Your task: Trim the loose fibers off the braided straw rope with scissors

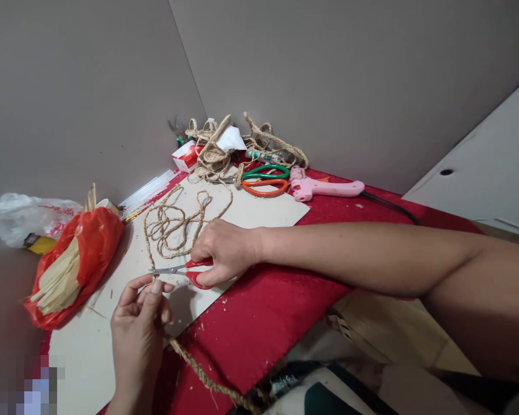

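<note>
My right hand [225, 251] grips the red-handled scissors [194, 270], whose blades point left, close above my left fingertips. Between thumb and fingers, my left hand [145, 305] pinches the braided straw rope [199, 372]. A thick part of that rope runs from under my left hand down toward the lower middle of the view. Past the blades, a thinner cord [168, 227] lies in loose loops on the pale board [82, 351]. The cord meets the scissor tips just above my left fingers; whether the blades touch it is hard to tell.
At the left, a red plastic bag [99, 236] holds pale straw strips. Toward the back lie a rope pile [214, 153], green-and-orange-handled scissors [266, 180] and a pink glue gun [328, 189] with a black cable. Grey panels rise behind the red cloth [259, 317].
</note>
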Available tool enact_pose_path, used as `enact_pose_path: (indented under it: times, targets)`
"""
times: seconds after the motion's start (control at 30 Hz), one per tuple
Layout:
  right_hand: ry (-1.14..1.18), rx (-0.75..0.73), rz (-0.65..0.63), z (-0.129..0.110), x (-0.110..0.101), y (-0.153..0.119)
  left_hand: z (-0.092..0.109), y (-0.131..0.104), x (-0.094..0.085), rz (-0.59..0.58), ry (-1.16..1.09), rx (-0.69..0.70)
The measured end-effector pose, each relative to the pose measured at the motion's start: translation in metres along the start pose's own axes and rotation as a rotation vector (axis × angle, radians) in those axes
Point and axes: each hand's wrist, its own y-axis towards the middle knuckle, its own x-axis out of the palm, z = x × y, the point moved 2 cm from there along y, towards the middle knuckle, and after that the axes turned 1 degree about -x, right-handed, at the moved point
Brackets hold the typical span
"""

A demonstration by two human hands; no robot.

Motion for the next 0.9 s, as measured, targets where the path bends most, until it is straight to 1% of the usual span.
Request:
enact_pose_path:
  times: [0.07, 0.13, 0.3, 0.43, 0.63, 0.8, 0.9]
  targets:
    - [-0.033, 0.010, -0.013, -0.0015, -0.0003, 0.0001, -0.0005, -0.0025, -0.0006, 0.031, 0.058, 0.037]
    - [-0.078, 0.013, -0.016, -0.0026, -0.0006, 0.0003, -0.0007, -0.0036, 0.0002, 0.035, 0.059, 0.047]
    - [-0.177, -0.010, -0.027, -0.0035, -0.0008, 0.0006, -0.0009, -0.0018, 0.0038, 0.003, -0.009, 0.011]
    - [-0.230, -0.050, -0.037, -0.0046, -0.0015, 0.0004, -0.0007, -0.0001, 0.0029, -0.026, -0.066, -0.024]
    - [-0.190, -0.079, -0.052, -0.0056, -0.0032, 0.0009, -0.0013, 0.0025, 0.0014, -0.052, -0.114, -0.054]
    - [-0.135, -0.066, -0.080, -0.0062, -0.0055, 0.0004, -0.0030, 0.0046, 0.0023, -0.064, -0.129, -0.069]
    - [-0.105, -0.055, -0.053, -0.0051, -0.0069, 0.0000, -0.0009, 0.0054, 0.0020, -0.060, -0.143, -0.069]
